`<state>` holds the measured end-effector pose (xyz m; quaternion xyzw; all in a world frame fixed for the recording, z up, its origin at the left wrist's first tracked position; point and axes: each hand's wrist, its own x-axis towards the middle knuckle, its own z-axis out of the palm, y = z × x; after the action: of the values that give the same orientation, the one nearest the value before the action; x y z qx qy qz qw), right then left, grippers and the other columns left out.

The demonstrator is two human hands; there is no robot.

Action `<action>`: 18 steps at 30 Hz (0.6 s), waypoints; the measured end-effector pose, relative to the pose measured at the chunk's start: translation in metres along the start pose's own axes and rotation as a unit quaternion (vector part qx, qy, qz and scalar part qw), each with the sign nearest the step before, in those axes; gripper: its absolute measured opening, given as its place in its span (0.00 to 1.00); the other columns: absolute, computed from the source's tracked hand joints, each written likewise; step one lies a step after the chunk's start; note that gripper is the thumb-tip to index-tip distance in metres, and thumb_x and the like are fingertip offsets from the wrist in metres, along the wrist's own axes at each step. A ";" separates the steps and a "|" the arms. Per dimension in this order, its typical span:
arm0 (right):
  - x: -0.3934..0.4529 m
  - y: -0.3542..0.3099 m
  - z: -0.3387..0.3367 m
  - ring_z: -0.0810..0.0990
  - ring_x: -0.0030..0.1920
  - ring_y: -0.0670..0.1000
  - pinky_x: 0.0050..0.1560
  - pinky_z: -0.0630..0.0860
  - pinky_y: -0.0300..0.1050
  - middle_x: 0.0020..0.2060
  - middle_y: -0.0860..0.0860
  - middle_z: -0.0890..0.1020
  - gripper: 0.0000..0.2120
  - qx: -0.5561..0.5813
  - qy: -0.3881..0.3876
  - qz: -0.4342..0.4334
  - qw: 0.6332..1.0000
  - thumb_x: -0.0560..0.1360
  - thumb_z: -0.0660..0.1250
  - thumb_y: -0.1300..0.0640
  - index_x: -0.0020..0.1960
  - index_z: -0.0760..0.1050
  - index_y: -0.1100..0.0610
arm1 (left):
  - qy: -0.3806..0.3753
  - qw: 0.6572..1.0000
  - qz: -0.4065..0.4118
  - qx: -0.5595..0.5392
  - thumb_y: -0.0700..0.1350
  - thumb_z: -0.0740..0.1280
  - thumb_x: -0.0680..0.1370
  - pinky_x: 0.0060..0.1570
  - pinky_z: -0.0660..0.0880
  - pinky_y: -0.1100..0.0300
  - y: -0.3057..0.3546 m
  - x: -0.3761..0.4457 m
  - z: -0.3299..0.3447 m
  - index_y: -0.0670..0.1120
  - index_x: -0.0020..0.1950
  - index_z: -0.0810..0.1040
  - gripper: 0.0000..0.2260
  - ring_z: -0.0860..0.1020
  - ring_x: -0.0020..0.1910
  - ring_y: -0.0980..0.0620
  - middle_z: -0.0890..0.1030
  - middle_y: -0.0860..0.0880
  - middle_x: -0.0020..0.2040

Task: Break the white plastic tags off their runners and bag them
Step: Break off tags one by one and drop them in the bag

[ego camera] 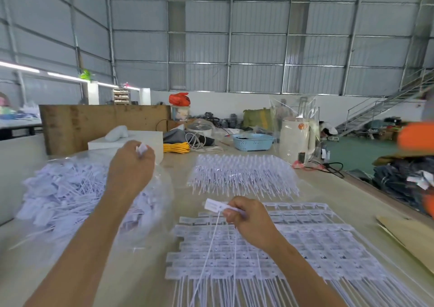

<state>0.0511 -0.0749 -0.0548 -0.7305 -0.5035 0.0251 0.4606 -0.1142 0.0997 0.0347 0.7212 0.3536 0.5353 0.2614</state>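
Note:
My left hand [131,165] is raised over a clear plastic bag [162,187] full of loose white tags [61,189] at the left, and it pinches a small bunch of white tags [141,149] at its fingertips. My right hand [249,219] grips a single white tag [215,205] whose thin tail hangs down toward me. Below it, sheets of tags still joined on their runners [270,255] lie stacked at the table's near right. Another pile of tag sheets [242,172] lies farther back in the middle.
A blue basket [252,141], a yellow cable coil [176,147], a white box [126,142] and a white appliance under clear plastic [296,140] stand at the table's far end. Brown cardboard [408,238] lies at the right edge. An orange-sleeved person [418,137] is at the right.

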 end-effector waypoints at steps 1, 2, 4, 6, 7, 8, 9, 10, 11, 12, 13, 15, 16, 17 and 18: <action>0.000 0.000 0.000 0.68 0.30 0.48 0.31 0.63 0.38 0.30 0.51 0.73 0.13 -0.002 -0.003 0.000 1.000 0.77 0.65 0.59 0.34 0.70 0.51 | -0.024 0.994 0.000 0.106 0.44 0.58 0.79 0.46 0.72 0.52 -0.013 0.016 -0.009 0.42 0.45 0.72 0.08 0.76 0.47 0.40 0.77 0.42 0.44; 0.001 0.000 0.001 0.68 0.31 0.49 0.31 0.63 0.38 0.31 0.52 0.74 0.13 -0.006 -0.005 -0.001 1.000 0.77 0.65 0.59 0.34 0.70 0.50 | -0.060 0.978 -0.015 0.201 0.43 0.58 0.79 0.50 0.72 0.51 -0.029 0.029 -0.015 0.40 0.46 0.72 0.08 0.76 0.52 0.39 0.76 0.40 0.48; 0.001 -0.002 0.002 0.72 0.33 0.51 0.33 0.66 0.42 0.34 0.57 0.78 0.13 -0.021 -0.004 -0.005 1.000 0.77 0.65 0.58 0.34 0.70 0.49 | -0.152 0.924 -0.055 0.346 0.44 0.60 0.79 0.59 0.71 0.50 -0.059 0.044 -0.020 0.40 0.56 0.73 0.10 0.73 0.60 0.39 0.76 0.40 0.58; 0.001 -0.002 0.002 0.76 0.36 0.55 0.35 0.68 0.44 0.38 0.61 0.80 0.10 -0.023 -0.004 -0.009 1.000 0.77 0.65 0.58 0.37 0.72 0.52 | -0.217 0.880 -0.066 0.418 0.48 0.63 0.77 0.62 0.70 0.50 -0.079 0.046 -0.016 0.43 0.63 0.71 0.16 0.70 0.64 0.41 0.72 0.41 0.65; 0.000 -0.002 0.002 0.76 0.36 0.56 0.35 0.68 0.45 0.39 0.61 0.80 0.09 -0.022 -0.005 -0.011 1.000 0.77 0.65 0.58 0.38 0.72 0.53 | -0.230 0.872 -0.058 0.428 0.50 0.64 0.77 0.63 0.69 0.51 -0.085 0.045 -0.012 0.46 0.65 0.70 0.18 0.69 0.65 0.41 0.70 0.42 0.66; 0.000 -0.002 0.002 0.74 0.35 0.55 0.35 0.67 0.45 0.39 0.62 0.80 0.09 -0.022 -0.007 -0.013 1.000 0.77 0.65 0.58 0.38 0.73 0.54 | -0.237 0.871 -0.043 0.429 0.52 0.64 0.76 0.63 0.68 0.51 -0.090 0.043 -0.007 0.48 0.67 0.68 0.21 0.67 0.66 0.40 0.68 0.42 0.66; -0.001 -0.002 0.002 0.73 0.34 0.54 0.35 0.66 0.44 0.39 0.62 0.80 0.09 -0.023 -0.008 -0.016 1.000 0.77 0.65 0.58 0.38 0.73 0.54 | -0.243 0.871 -0.019 0.427 0.54 0.64 0.76 0.63 0.67 0.50 -0.094 0.041 -0.002 0.50 0.70 0.66 0.24 0.65 0.67 0.40 0.66 0.42 0.67; -0.001 -0.003 0.002 0.72 0.34 0.52 0.35 0.66 0.43 0.38 0.62 0.79 0.09 -0.023 -0.009 -0.017 1.000 0.77 0.65 0.58 0.38 0.73 0.54 | -0.251 0.871 0.005 0.422 0.54 0.64 0.76 0.63 0.66 0.49 -0.096 0.038 0.003 0.52 0.73 0.63 0.26 0.63 0.68 0.40 0.65 0.43 0.68; -0.001 -0.003 0.002 0.71 0.33 0.52 0.34 0.65 0.43 0.38 0.62 0.79 0.09 -0.021 -0.011 -0.016 1.000 0.77 0.65 0.57 0.37 0.72 0.53 | -0.262 0.871 0.022 0.415 0.54 0.64 0.76 0.64 0.64 0.48 -0.097 0.036 0.007 0.53 0.75 0.60 0.29 0.61 0.69 0.41 0.64 0.43 0.70; -0.001 -0.003 0.003 0.71 0.33 0.52 0.34 0.65 0.43 0.37 0.61 0.79 0.10 -0.022 -0.013 -0.015 1.000 0.77 0.65 0.57 0.37 0.72 0.52 | -0.273 0.869 0.028 0.411 0.54 0.64 0.76 0.65 0.63 0.47 -0.097 0.034 0.010 0.54 0.76 0.57 0.30 0.59 0.71 0.42 0.62 0.45 0.72; -0.001 -0.002 0.003 0.70 0.32 0.52 0.34 0.65 0.43 0.36 0.60 0.78 0.10 -0.028 -0.018 -0.014 0.999 0.77 0.65 0.57 0.37 0.71 0.52 | -0.277 0.867 0.028 0.414 0.53 0.64 0.76 0.66 0.61 0.47 -0.097 0.031 0.012 0.54 0.76 0.55 0.31 0.57 0.72 0.42 0.60 0.45 0.73; -0.001 -0.001 0.005 0.69 0.32 0.52 0.34 0.64 0.43 0.34 0.56 0.75 0.11 -0.040 -0.028 -0.011 0.999 0.77 0.64 0.56 0.36 0.70 0.52 | -0.260 0.858 0.022 0.443 0.51 0.64 0.76 0.68 0.59 0.46 -0.089 0.027 0.012 0.53 0.76 0.55 0.31 0.55 0.73 0.43 0.58 0.45 0.74; -0.001 -0.001 0.005 0.68 0.32 0.52 0.34 0.63 0.43 0.34 0.55 0.74 0.12 -0.044 -0.031 -0.011 0.998 0.78 0.64 0.56 0.36 0.69 0.51 | -0.231 0.856 0.025 0.461 0.50 0.64 0.75 0.69 0.59 0.46 -0.081 0.023 0.013 0.51 0.75 0.58 0.30 0.56 0.73 0.43 0.59 0.45 0.74; 0.000 0.000 0.006 0.68 0.32 0.51 0.34 0.62 0.43 0.33 0.54 0.73 0.13 -0.047 -0.031 -0.012 0.998 0.78 0.64 0.56 0.35 0.69 0.51 | -0.186 0.861 0.036 0.472 0.48 0.64 0.75 0.68 0.60 0.46 -0.070 0.018 0.014 0.49 0.73 0.63 0.27 0.59 0.71 0.44 0.63 0.45 0.72; -0.001 0.000 0.006 0.67 0.32 0.51 0.33 0.62 0.42 0.33 0.53 0.72 0.13 -0.050 -0.029 -0.012 0.998 0.78 0.64 0.56 0.35 0.68 0.51 | -0.125 0.876 0.059 0.461 0.46 0.65 0.74 0.65 0.63 0.47 -0.058 0.011 0.015 0.47 0.69 0.69 0.23 0.64 0.68 0.43 0.68 0.45 0.68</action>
<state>0.0475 -0.0712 -0.0585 -0.7454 -0.5262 0.0158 0.4089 -0.1110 0.1442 -0.0068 0.8402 0.4819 0.2315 -0.0911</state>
